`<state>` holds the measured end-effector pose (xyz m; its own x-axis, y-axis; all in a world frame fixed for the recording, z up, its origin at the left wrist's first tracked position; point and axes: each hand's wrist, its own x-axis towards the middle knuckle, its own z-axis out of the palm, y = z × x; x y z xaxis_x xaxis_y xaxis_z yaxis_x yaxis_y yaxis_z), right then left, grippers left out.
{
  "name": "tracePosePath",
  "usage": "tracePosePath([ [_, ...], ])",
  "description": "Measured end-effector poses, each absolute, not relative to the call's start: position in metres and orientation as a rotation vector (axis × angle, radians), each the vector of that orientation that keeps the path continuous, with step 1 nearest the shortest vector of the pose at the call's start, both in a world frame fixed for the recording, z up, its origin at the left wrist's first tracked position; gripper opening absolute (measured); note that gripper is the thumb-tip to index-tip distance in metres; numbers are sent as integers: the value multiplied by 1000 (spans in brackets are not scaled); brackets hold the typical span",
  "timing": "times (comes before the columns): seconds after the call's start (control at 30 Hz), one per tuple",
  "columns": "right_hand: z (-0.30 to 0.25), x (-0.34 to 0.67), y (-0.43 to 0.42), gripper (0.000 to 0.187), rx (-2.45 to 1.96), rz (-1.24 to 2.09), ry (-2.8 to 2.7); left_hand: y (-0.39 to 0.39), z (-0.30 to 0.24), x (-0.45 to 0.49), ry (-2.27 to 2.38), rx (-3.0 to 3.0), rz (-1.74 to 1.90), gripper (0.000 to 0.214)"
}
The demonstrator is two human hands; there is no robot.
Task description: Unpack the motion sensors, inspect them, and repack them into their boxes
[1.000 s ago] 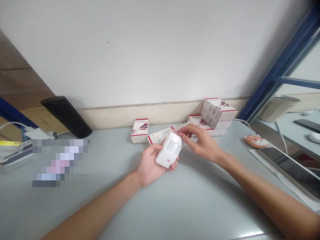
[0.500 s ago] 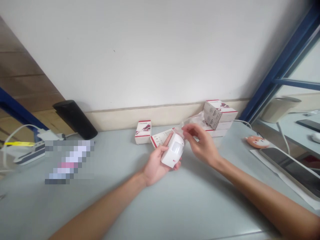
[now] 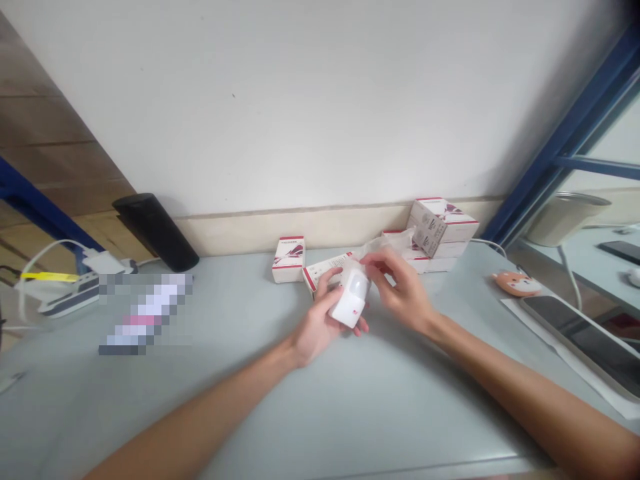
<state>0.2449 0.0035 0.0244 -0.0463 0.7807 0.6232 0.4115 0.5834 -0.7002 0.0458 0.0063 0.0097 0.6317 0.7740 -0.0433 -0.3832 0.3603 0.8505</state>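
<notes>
A white motion sensor [image 3: 349, 308] with a curved lens window and a small red mark lies tilted in my left hand [image 3: 317, 327]. The fingers of that hand are wrapped round its sides and back. My right hand [image 3: 400, 287] is at the sensor's upper right edge, thumb and fingertips pinched together. Thin clear plastic bag [image 3: 383, 244] film shows around these fingertips and stretches behind the hand. Exactly where the film meets the sensor is hard to make out. Just beyond the sensor, a white and red box [image 3: 327, 266] lies on the table, partly covered by my left hand.
A small box [image 3: 289, 260] stands left of centre, and stacked boxes [image 3: 445, 230] stand right by the wall. A black cylinder [image 3: 159, 232], a power strip [image 3: 83, 293] and a blurred-out object are at left. At right lie an orange animal-faced item [image 3: 517, 284] and a phone [image 3: 580, 340].
The sensor has tipped slightly in my left hand, its lens window now turned further upward. My right fingertips remain pinched at its upper edge. The whole view has shifted a little.
</notes>
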Motion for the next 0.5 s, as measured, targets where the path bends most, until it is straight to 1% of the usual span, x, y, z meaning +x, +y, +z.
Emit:
tracePosePath([
  [0.1,25,245,2,16,-980,435,-1694,5,12,46,497,938,784,77],
  [0.3,28,246,-1,19,-1027,405,-1747,6,9,46,464,962,768,66],
  [0.43,27,248,0,19,-1020,261,-1824,6,9,46,469,937,795,52],
  [0.5,26,246,1,16,-1009,232,-1751,6,10,47,474,931,821,46],
])
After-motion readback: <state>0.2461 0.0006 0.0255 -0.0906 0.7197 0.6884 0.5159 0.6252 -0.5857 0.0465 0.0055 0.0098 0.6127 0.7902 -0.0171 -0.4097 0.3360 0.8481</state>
